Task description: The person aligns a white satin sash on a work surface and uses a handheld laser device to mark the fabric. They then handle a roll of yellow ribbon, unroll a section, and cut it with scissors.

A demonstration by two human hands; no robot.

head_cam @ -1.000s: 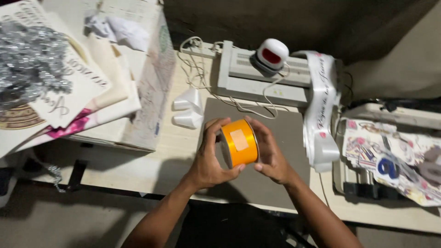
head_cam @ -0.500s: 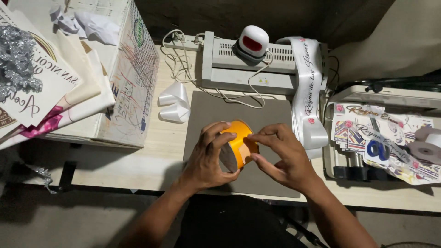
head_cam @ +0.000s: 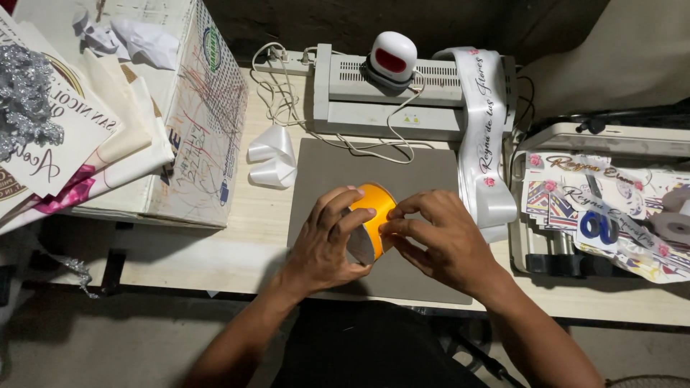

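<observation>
Left hand (head_cam: 327,241) is cupping an orange ribbon roll (head_cam: 374,215) just above the grey mat (head_cam: 431,179), fingers curled over its rim. Right hand (head_cam: 442,241) is pinching at the roll's edge, fingertips pressed together, likely picking at the loose end. Best done holding the roll steady and lifting the end with a nail. Near the mat: white ribbon loops (head_cam: 273,158), laminator (head_cam: 402,100), printed sash (head_cam: 485,144), cardboard box (head_cam: 194,122). The laminator's cord (head_cam: 374,147) is trailing onto the mat.

Both hands are working an orange ribbon roll (head_cam: 375,213) above a grey mat (head_cam: 338,169). The left hand (head_cam: 327,241) is gripping the roll; the right hand (head_cam: 444,237) is pinching its edge. A white laminator (head_cam: 359,97) is sitting behind.
</observation>
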